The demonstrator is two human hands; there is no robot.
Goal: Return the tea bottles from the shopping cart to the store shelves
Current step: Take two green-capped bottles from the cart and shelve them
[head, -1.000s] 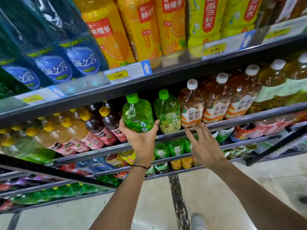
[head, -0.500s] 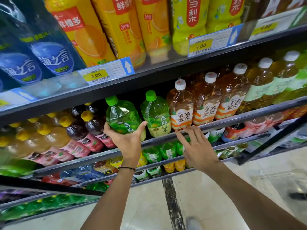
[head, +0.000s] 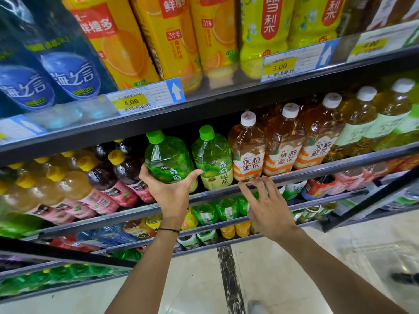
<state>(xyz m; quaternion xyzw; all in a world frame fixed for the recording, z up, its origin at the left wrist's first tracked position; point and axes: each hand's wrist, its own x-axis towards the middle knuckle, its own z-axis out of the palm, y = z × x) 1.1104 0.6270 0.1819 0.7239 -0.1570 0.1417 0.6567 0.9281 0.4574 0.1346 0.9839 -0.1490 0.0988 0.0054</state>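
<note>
The shelves point(head: 226, 103) fill most of the view, several dark tiers stacked close, each with a low metal rail point(head: 317, 172) along its front edge that a bottle has to clear on the way in. Below them runs a pale, glossy tiled floor point(head: 192, 279) with a dark stripe. The shopping cart cannot be made out with any certainty. The top tier holds blue bottles point(head: 68, 71) and orange juice bottles point(head: 127, 41). The tier below has dark bottles with yellow caps point(head: 127, 171) on the left and amber tea bottles point(head: 248, 150) with white caps on the right. Between them, at the front of that tier, is the green tea bottle point(head: 167, 159), leaning slightly left, just beside a matching green bottle point(head: 213, 159). Its base is hidden by the hand, so I cannot tell whether it is set down yet. It looks full, so fairly heavy for one hand. The thin plastic wall would likely give a little under a squeeze, and the glossy label could be slick. Low on the body looks like the firmest place to hold it. The left hand point(head: 172, 191) grips it there, fingers wrapped round the left side and the thumb across the label. The right hand point(head: 267, 207) holds nothing. Its fingers are spread and loosely bent, with the fingertips point(head: 243, 184) at the rail below the first amber bottle. A yellow price tag point(head: 145, 100) hangs on the shelf edge above, and a thin dark wristband point(head: 166, 230) circles the left wrist.
</note>
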